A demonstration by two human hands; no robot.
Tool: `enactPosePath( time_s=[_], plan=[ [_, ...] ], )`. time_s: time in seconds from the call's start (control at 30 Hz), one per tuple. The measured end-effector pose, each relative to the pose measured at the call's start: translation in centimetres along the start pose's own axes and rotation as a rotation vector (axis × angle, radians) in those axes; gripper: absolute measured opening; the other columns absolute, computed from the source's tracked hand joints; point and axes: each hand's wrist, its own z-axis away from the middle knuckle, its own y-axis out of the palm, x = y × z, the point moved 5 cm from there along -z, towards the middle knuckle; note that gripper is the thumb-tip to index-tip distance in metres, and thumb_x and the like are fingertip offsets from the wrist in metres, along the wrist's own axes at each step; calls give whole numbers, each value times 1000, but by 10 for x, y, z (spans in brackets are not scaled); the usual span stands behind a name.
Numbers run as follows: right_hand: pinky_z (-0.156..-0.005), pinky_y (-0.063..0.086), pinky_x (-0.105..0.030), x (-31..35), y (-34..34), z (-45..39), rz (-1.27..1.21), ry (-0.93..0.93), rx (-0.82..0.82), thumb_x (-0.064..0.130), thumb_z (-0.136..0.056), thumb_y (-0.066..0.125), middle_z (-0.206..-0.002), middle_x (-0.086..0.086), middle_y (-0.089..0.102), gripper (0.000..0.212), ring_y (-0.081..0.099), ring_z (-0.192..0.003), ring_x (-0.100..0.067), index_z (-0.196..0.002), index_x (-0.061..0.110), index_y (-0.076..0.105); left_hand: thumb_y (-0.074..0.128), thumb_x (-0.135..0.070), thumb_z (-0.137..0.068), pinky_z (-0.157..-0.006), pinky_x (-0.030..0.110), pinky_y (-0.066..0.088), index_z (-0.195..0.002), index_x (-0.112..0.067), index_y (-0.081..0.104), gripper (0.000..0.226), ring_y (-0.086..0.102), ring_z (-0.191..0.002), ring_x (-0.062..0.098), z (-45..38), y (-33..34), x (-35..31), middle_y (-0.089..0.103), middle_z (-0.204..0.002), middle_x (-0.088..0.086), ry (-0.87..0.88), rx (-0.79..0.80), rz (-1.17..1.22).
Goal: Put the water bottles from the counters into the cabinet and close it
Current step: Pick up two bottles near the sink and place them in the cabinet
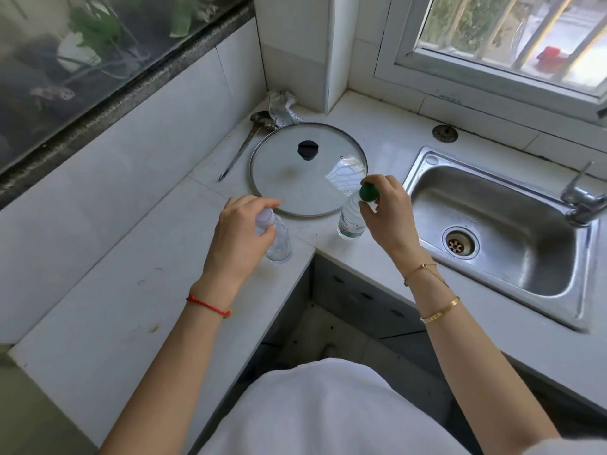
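Two clear water bottles stand upright near the inner corner of the white L-shaped counter (131,264). The one with a white cap (279,244) is on the left, and my left hand (241,231) grips it at the neck from above. The other bottle (351,221) has a green cap and a green label. My right hand (387,208) pinches it around the cap. Both bottles rest on the counter. The cabinet fronts (358,300) below the counter corner are partly visible and look closed.
A glass pot lid (308,178) with a black knob lies flat just behind the bottles. A ladle (249,139) and a crumpled cloth (282,106) sit in the far corner. A steel sink (499,231) with a tap (581,198) is at right, under a window.
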Motion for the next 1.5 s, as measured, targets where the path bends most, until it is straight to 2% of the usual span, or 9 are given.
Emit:
enactPosePath(
  time_s=[0.3,0.43,0.53,0.8,0.93,1.03,1.1,1.23,1.5],
  plan=[
    [-76,45,-23,68,-22,120,-27,81,-129,1,-79,66,-106,-8,62,32,51,-84,-15,-110,8,62,70,-2,-77,-88,30,52,-113,-15,70,38,59,-104,18,76,-33,17,70,-110,-1,165,78,73],
    [-74,40,-7,100,-26,199,-24,184,-197,4,-79,65,-105,-3,63,31,52,-84,-11,-109,10,63,70,-2,-75,-86,31,52,-111,-16,71,39,60,-99,19,121,-45,24,71,-107,-1,276,186,76],
    [-77,45,-12,122,-28,261,-27,274,-232,3,-79,64,-104,-2,63,32,55,-89,-12,-109,11,63,69,-2,-75,-84,31,53,-110,-17,71,38,61,-96,19,159,-51,24,71,-105,1,353,272,87],
    [-74,38,-6,171,-54,424,18,471,-393,-1,-76,66,-99,1,63,33,53,-86,-6,-106,11,64,71,-3,-74,-81,21,47,-108,-20,72,38,57,-93,11,259,-51,-7,70,-104,-4,555,542,167],
    [-72,39,-10,186,-67,499,56,600,-471,1,-76,67,-98,2,61,33,52,-79,-8,-106,14,64,72,-3,-74,-83,29,53,-107,-21,71,38,58,-97,14,310,-39,-33,70,-104,-5,679,666,222],
    [-76,43,-15,197,-77,553,81,698,-550,0,-77,68,-99,3,61,33,55,-85,-8,-106,15,64,71,0,-73,-83,33,54,-105,-21,71,38,58,-97,14,346,-30,-56,70,-101,-7,775,741,251],
    [-78,46,-20,204,-83,589,107,765,-611,0,-76,69,-100,3,61,33,57,-89,-12,-105,16,63,70,1,-72,-82,32,53,-103,-21,72,37,58,-96,13,370,-24,-72,70,-99,-8,841,789,255],
    [-81,45,-15,213,-92,658,157,883,-719,2,-76,70,-101,2,61,32,57,-92,-10,-105,15,63,72,0,-73,-82,30,52,-101,-21,73,34,60,-96,15,423,-14,-103,71,-100,-6,988,885,254],
    [-83,47,-26,208,-89,775,235,1105,-863,1,-75,69,-104,-4,61,30,58,-94,-18,-103,9,62,70,-3,-72,-79,29,52,-98,-21,74,32,63,-92,17,525,22,-142,73,-100,-4,1100,1016,234]
  ],
)
